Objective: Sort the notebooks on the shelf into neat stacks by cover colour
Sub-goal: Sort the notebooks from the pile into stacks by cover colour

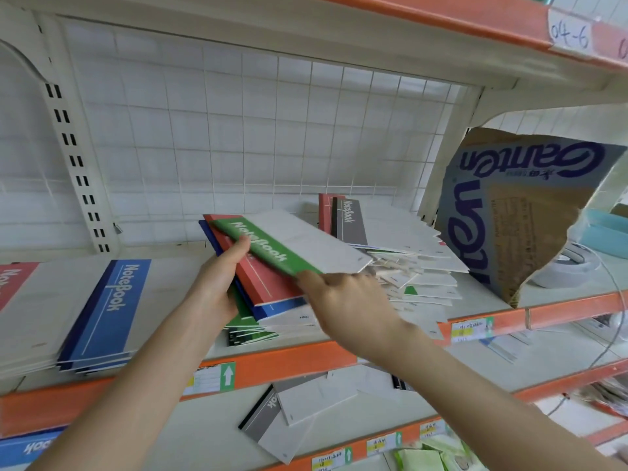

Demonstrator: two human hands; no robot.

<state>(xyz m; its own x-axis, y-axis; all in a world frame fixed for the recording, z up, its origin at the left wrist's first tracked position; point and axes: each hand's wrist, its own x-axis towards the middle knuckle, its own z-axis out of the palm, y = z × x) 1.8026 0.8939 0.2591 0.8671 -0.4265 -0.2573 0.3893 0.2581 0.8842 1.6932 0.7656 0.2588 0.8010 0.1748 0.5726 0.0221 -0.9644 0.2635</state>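
Both hands are up on the middle shelf (pixel 289 363). Our left hand (pixel 217 290) grips a fanned bundle of notebooks just above the shelf. The thumb lies across the top cover and the fingers are curled underneath, out of sight. On top is the green notebook (pixel 272 251), with the red notebook (pixel 256 282) under it and the blue notebook (pixel 283 305) at the bottom, all slanting from eleven o'clock down to five.

Our right hand (pixel 346 302) comes in from five o'clock and pinches the near corner of the green notebook. The thumb is on the green band and the fingers are curled behind; we cannot see their tips.

Directly below the bundle, at six o'clock, a green stack (pixel 251 331) lies flat on the shelf. At nine o'clock from the hands sits a blue stack (pixel 108 311), and the red stack (pixel 13 280) is just past it at the picture's edge.

At three o'clock there is a loose pile (pixel 421 280) of notebooks, splayed and mostly showing pale backs. Behind it, at one o'clock, a grey notebook (pixel 351 220) leans upright against the wire grid (pixel 238 130). A torn cardboard sheet (pixel 509 215) stands further right.

On the shelf below, at six o'clock, another grey-banded notebook (pixel 268 416) lies askew.
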